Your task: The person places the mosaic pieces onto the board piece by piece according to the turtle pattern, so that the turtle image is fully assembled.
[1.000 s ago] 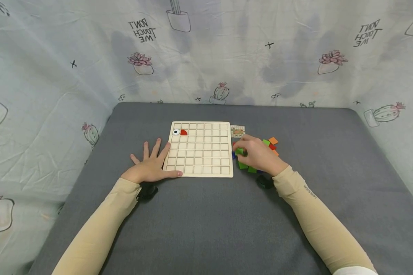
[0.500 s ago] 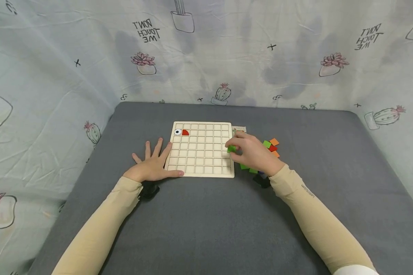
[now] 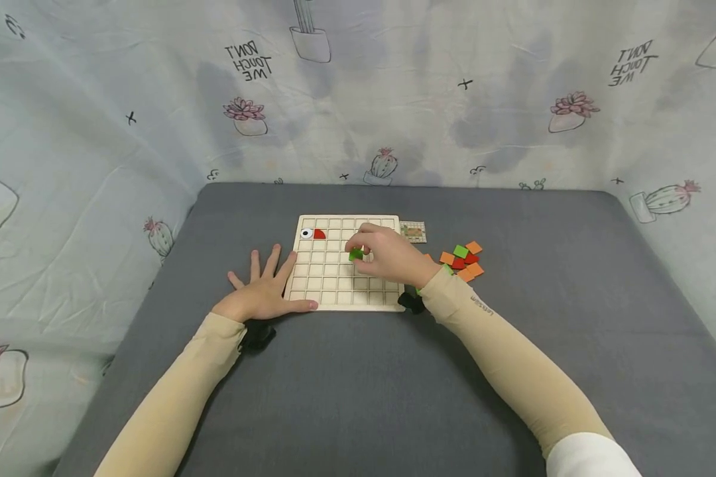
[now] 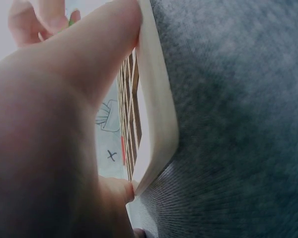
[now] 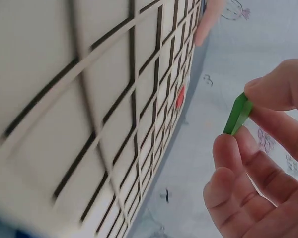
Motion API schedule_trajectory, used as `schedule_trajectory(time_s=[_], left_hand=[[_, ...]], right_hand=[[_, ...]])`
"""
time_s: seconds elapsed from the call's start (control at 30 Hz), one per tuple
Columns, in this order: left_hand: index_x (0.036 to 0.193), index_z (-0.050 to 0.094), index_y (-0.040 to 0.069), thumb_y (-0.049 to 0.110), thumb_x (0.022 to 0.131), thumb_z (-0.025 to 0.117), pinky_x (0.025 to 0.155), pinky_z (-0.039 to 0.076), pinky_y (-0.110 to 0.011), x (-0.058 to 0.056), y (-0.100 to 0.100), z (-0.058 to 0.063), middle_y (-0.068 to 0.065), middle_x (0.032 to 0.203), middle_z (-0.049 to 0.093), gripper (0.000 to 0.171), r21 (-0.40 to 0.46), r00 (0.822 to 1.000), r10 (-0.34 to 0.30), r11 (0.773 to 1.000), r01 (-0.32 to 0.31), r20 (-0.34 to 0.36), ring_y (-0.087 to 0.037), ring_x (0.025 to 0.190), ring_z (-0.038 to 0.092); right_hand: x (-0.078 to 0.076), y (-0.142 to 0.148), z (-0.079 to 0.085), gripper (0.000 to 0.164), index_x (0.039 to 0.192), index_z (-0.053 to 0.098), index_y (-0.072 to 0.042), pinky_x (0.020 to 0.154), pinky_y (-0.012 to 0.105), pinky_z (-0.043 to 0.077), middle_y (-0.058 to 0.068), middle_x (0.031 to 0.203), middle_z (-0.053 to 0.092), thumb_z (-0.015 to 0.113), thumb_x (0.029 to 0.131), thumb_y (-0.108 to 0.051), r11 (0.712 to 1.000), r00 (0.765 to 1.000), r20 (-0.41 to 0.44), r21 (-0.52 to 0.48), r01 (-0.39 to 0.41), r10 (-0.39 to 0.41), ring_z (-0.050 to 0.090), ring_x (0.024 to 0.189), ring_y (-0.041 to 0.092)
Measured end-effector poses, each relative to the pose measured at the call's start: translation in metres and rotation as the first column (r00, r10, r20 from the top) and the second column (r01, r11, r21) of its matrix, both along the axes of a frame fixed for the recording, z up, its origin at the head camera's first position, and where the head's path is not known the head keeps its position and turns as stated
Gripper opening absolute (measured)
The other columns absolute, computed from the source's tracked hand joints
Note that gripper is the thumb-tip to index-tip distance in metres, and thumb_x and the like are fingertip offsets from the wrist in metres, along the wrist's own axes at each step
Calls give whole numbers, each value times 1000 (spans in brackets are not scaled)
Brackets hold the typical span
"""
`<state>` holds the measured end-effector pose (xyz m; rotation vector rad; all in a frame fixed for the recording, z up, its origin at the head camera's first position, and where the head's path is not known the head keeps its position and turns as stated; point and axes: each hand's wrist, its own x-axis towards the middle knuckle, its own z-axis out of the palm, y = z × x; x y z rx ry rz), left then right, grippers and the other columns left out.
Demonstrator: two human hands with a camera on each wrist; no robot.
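My right hand (image 3: 388,255) pinches a small green tile (image 5: 237,115) between thumb and fingertips, above the right half of a pale gridded board (image 3: 316,283). The right wrist view shows the tile apart from the board; whether it is one tile or two together I cannot tell. At the board's left side my left hand (image 3: 256,296) lies with fingers spread, its thumb on the near left corner and its index fingertip at the left edge. An eye tile (image 3: 306,234) and a red rounded tile (image 3: 319,234) sit side by side near the board's far left corner.
Right of the board lie loose tiles in orange (image 3: 474,247), green (image 3: 461,251) and red (image 3: 471,259), partly hidden by the right hand and sleeve. A small printed card (image 3: 414,232) touches the board's far right. Grey cloth (image 3: 346,384) covers the table.
My right hand has lifted the green tile from the loose pile and carried it left over the board. The left hand has stayed at the board's edge.
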<state>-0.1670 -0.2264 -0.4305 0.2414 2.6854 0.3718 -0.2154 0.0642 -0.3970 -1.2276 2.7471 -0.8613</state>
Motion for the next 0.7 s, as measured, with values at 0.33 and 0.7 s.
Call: schedule_trajectory(time_s=[0.33, 0.7], left_hand=[[170, -3, 22, 89, 80, 59, 99, -11, -93, 0, 0, -1, -19, 173, -19, 128, -13, 1000, -2, 1000, 2, -1, -57, 152, -26], [169, -4, 23, 89, 81, 58, 98, -12, -93, 1, -1, -1, -18, 173, -21, 127, -12, 1000, -12, 1000, 12, 3, -57, 152, -26]], right_hand=[[-17, -44, 6, 21, 114, 77, -8, 84, 32, 53, 4, 106, 67, 68, 95, -9, 1000, 1000, -17, 1, -19, 19, 66, 94, 24], [-41, -78, -2, 23, 120, 76, -6, 86, 32, 54, 7, 106, 68, 71, 97, -11, 1000, 1000, 20, 20, -6, 6, 64, 94, 19]])
